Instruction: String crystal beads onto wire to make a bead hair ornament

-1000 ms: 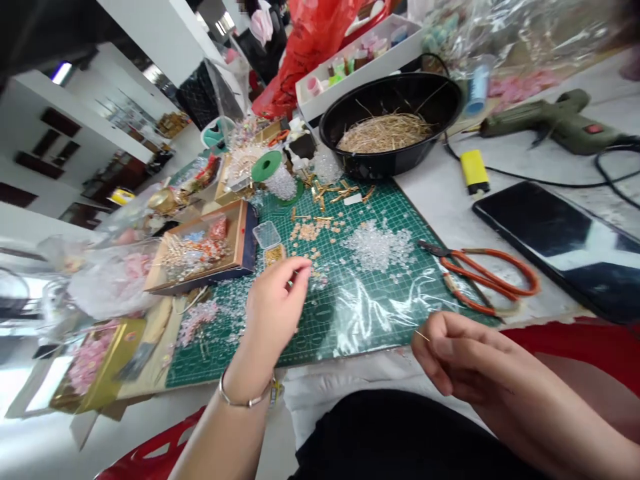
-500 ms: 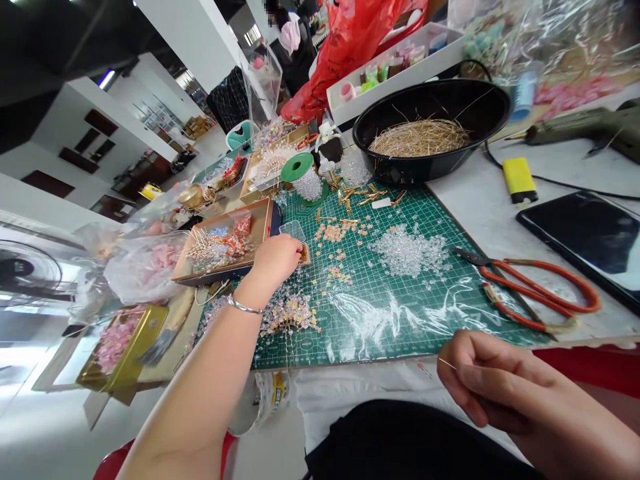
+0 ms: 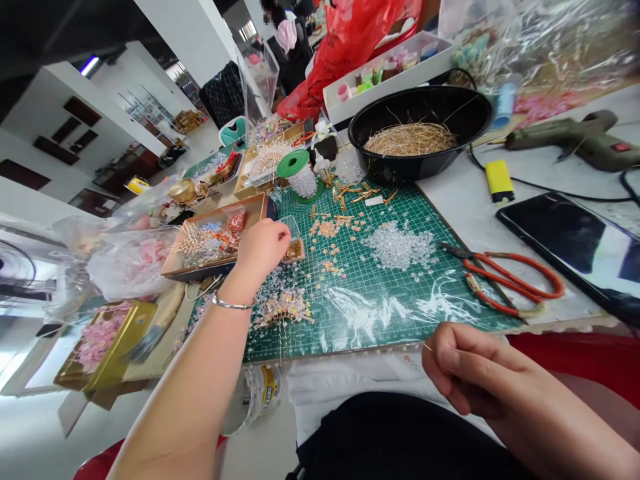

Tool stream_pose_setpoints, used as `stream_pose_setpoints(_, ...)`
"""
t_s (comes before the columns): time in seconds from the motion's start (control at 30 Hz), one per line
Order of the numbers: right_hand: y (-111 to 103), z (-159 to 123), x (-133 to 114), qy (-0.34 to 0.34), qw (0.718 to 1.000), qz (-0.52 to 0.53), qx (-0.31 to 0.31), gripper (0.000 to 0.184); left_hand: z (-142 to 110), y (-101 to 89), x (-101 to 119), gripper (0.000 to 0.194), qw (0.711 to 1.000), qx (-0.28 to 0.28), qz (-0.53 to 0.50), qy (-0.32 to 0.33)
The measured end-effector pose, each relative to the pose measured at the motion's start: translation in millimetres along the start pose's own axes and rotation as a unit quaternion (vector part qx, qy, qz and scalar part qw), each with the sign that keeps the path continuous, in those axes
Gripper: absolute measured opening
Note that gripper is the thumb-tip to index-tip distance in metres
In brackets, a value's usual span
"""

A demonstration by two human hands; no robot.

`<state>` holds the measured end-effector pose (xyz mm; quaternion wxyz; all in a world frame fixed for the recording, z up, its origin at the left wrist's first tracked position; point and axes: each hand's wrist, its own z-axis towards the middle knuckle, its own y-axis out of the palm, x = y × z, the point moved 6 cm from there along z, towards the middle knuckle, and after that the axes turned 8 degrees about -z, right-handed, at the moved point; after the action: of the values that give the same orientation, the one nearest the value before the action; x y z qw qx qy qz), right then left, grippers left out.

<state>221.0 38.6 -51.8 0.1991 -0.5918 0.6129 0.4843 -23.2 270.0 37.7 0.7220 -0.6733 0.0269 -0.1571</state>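
My left hand, with a silver bangle at the wrist, hangs over the mat's left part, its fingers pinched together. Whatever they hold, if anything, is too small to make out. Beside the fingertips is a small clear box of gold beads, with an open clear lid behind it. At the table's front edge, my right hand pinches a thin gold wire; most of the wire is hidden by the fingers. A beaded flower spray with twisted wire stems lies on the green cutting mat below my left hand.
Clear beads and peach flower beads lie on the mat. Red-handled pliers rest at its right edge, near a phone. Behind stand a black bowl of gold wires and a green spool. A tray sits left.
My left hand has drawn back slightly from the gold bead box, leaving more of it in sight. My right hand still pinches the wire. The whole view has shifted a little.
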Motion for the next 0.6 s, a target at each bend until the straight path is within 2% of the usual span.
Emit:
stream_pose_setpoints(0.07,1.8,-1.7,-3.7,-0.004,1.000,-0.005,0.008,0.038,-12.8,-9.5,11.0,0.019,0.999,0.027,-0.043,0.001)
stream_pose_setpoints(0.17,4.8,-5.9,-10.3,-0.020,1.000,-0.013,0.014,0.038,-53.1,-12.9,45.6,0.020,0.984,0.041,-0.171,0.016)
stream_pose_setpoints(0.2,5.6,-7.8,-12.5,-0.029,0.999,-0.019,0.014,0.039,-70.6,-9.9,59.2,0.016,0.950,0.032,-0.309,0.015)
stream_pose_setpoints(0.27,7.3,-12.3,-15.7,-0.045,0.998,-0.048,0.013,0.040,-106.6,5.0,92.0,0.007,0.854,-0.044,-0.518,0.017)
stream_pose_setpoints(0.37,11.4,-19.4,-20.1,-0.081,0.991,-0.106,0.015,0.042,-149.7,28.6,128.0,0.002,0.714,-0.127,-0.687,-0.036)
stream_pose_setpoints(0.43,16.1,-23.7,-22.5,-0.110,0.985,-0.133,0.019,0.043,-166.8,41.1,140.7,0.004,0.640,-0.168,-0.745,-0.087)
stream_pose_setpoints(0.5,20.2,-27.2,-24.0,-0.130,0.979,-0.155,0.034,0.044,-176.0,47.4,147.5,0.007,0.592,-0.199,-0.772,-0.118)
stream_pose_setpoints(0.6,21.5,-32.0,-26.8,-0.153,0.967,-0.186,0.087,0.043,-182.0,48.9,150.7,0.014,0.562,-0.222,-0.784,-0.141)
